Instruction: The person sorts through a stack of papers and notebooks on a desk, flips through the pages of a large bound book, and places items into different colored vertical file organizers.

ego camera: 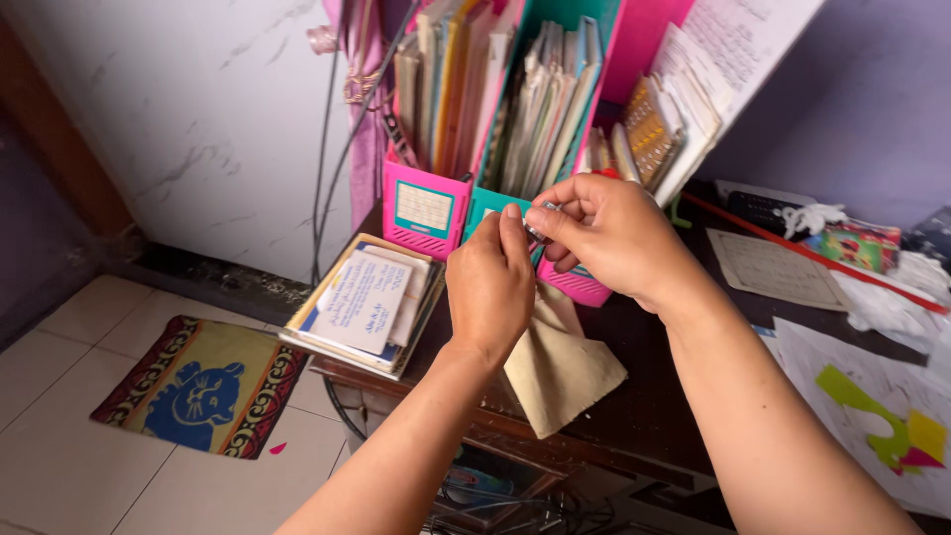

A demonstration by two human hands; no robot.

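A: Item one, your hands?

B: My left hand (490,287), centre of the frame, fingers pressed together and pinching the top edge of a beige cloth (558,367). My right hand (604,233), just right of it, fingertips pinching a small shiny object (538,224); too small to say what it is. The two hands touch at the fingertips.

A: Where does the cloth lie?

B: It hangs from my left hand, its lower part spread on the dark worktop (634,406), centre of the frame.

A: Behind the hands?

B: Pink file holder (426,208), upper centre, upright, packed with folders. Teal file holder (550,59) beside it, full of papers. A second pink holder (584,285) to the right, its base partly hidden by my right hand.

A: Left of the hands?

B: A stack of booklets and cards (365,302) at the worktop's left end.

A: Right side of the frame?

B: Loose printed sheets (773,267), a red stick (812,253) lying slantwise, coloured paper shapes (892,431) at lower right.

A: Floor?

B: Tiles, with a patterned mat (198,386) bearing a blue figure, lower left.
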